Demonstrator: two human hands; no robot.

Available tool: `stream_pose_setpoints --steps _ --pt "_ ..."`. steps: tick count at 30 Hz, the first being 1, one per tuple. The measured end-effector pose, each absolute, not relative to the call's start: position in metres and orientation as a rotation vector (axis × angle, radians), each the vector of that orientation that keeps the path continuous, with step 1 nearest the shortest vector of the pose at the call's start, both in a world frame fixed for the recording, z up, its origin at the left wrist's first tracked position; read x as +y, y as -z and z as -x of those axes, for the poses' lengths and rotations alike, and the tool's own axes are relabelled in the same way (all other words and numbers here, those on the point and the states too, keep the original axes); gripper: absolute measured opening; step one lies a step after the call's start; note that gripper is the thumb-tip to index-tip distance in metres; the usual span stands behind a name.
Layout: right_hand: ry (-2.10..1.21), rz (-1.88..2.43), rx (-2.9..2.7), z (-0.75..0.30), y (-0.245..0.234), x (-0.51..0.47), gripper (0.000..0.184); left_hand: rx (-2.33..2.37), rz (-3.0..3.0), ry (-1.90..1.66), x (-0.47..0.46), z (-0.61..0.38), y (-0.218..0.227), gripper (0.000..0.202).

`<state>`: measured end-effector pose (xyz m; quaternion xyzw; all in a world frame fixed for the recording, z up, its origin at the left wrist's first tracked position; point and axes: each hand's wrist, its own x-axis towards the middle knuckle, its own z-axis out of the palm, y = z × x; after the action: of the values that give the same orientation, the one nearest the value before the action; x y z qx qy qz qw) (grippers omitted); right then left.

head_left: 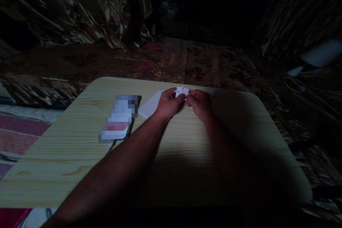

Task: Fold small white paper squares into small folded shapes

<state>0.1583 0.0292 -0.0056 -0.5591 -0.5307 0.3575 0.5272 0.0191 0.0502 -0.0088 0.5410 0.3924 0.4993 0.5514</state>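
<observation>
Nearest: lying flat on left half of tabletop (66,142), a phone (120,114), face pixelated and unreadable.

Farther out, near middle of tabletop's far edge: folded paper (182,92), pinched between left hand (168,103) and right hand (200,103). Both hands curled mostly closed, with only paper thickness between thumb and fingers. Left thumb laid over near edge; right thumb and forefinger nipping near right corner. Cannot tell how far left fingers reach underneath, nor whether lifted off tabletop or resting on it.

Judged very light, with next to no weight to carry. Probably stiff where layers stack, limp at any single flap. Unlikely to be slippery; fragile in the sense of creasing or tearing under a hard tug, perhaps springing loose along folds if released. Best taken by opposite edges, thumbs above and fingers below, with light pressure, clear of centre seams.

White, small, squarish, fairly flat. Marked by lines meeting near middle, apparently folds between panels. Too dim to count layers.

Also toward tabletop's far edge, left of its middle: white sheet (149,107), larger, flat, partly hidden behind left hand.

Past tabletop's far edge: dark patterned cloth (165,60). Off tabletop's far right corner: pale lamp-like object (322,54). Beyond tabletop to far left: draped curtain (93,3).
</observation>
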Motion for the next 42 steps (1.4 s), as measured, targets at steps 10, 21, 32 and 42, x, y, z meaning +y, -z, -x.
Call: stream_pose_setpoints --steps 10,21,32,42 --pt "-0.815 1.363 -1.278 -0.1583 0.0027 0.0268 0.013 0.932 -1.178 -1.203 0.0494 -0.0209 0.0069 0.022" --pt "-0.821 1.378 -1.275 -0.1602 -0.0012 0.0245 0.015 0.909 -1.185 -1.123 0.0517 -0.0184 0.0089 0.023" --pt "-0.747 1.397 -1.324 -0.1623 0.0019 0.0265 0.013 0.891 -1.19 -1.108 0.05 -0.0177 0.0065 0.022" --pt "-0.78 1.416 -1.306 -0.1604 -0.001 0.0257 0.014 0.922 -1.166 -1.176 0.0504 -0.0186 0.008 0.023"
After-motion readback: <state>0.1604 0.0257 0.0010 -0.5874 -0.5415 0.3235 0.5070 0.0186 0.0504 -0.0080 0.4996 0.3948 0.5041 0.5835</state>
